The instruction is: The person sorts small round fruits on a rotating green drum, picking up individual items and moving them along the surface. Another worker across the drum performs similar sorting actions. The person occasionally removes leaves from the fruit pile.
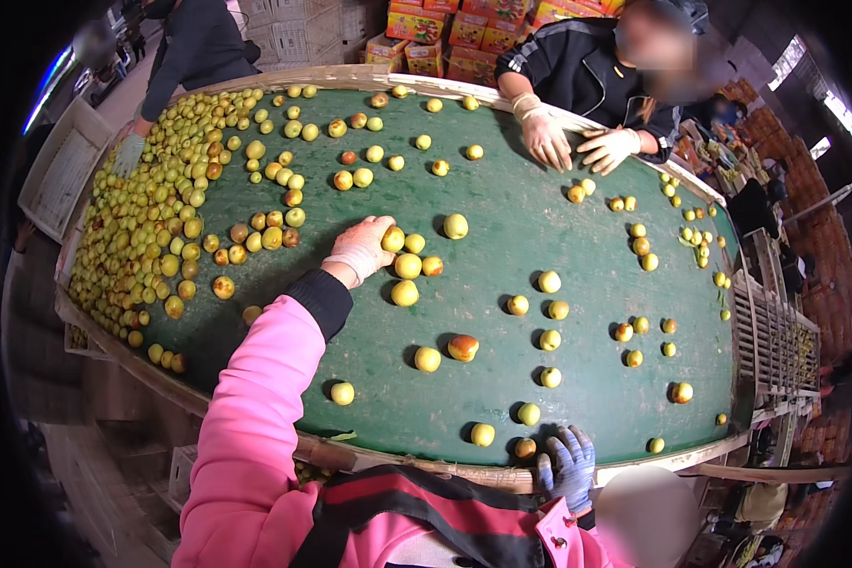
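My left hand (361,247), in a thin pale glove below a pink sleeve, reaches over the green sorting table (497,270). Its fingers and thumb close around a yellow-green jujube with brown patches (392,239). Several more jujubes lie right beside it, among them a pale one (407,266) and a browned one (432,265). At the table's near edge rests my right hand (571,461) in a blue-grey glove, fingers apart and nothing held. Just left of its fingertips sits a brownish jujube (525,447), with a yellow one (529,414) farther in.
A large heap of jujubes (142,206) covers the table's left end, where a co-worker's gloved hand (129,153) reaches in. Across from me, another co-worker's gloved hands (545,138) rest at the far edge. Slatted rack (774,341) adjoins the right end; cartons (415,25) stand behind.
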`<state>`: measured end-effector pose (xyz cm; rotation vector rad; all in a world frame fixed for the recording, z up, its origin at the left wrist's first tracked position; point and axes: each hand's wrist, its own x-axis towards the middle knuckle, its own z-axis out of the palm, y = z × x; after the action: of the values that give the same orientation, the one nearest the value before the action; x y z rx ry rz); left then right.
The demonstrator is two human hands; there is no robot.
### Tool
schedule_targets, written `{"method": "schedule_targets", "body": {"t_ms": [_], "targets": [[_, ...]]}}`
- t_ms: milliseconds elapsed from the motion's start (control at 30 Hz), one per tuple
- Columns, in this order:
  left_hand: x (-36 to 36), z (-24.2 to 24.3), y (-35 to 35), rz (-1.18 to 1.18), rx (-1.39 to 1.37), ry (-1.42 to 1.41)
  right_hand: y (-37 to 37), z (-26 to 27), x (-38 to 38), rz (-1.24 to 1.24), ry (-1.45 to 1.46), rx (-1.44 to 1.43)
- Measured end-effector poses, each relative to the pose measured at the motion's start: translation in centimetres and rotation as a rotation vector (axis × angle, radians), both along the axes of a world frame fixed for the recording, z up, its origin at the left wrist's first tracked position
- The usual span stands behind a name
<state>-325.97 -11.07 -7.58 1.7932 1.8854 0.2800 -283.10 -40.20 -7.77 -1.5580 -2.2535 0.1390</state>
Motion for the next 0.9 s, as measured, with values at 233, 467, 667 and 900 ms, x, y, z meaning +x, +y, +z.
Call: {"method": "schedule_targets", "body": {"t_ms": [233,467,667,900], "targets": [[-0.1,1.2,-6.6,-0.086,0.193,-0.745,-0.2,0.2,-1.3,0.014,0.007,-0.013],[-0.4,5.3,-14.7,0.041,-0.077,-1.523,-0.4,0.1,-2.4,0.009,0.012,-0.02],[-1.4,6.3,-17.8,-0.06,0.491,-0.77,-0.6,-0.2,-3.3,0.007,0.012,-0.026],[-3.0,5.7,-19.2,0.026,0.505,-0.776,-0.7,-0.5,-4.4,-0.016,0.013,-0.014]]}}
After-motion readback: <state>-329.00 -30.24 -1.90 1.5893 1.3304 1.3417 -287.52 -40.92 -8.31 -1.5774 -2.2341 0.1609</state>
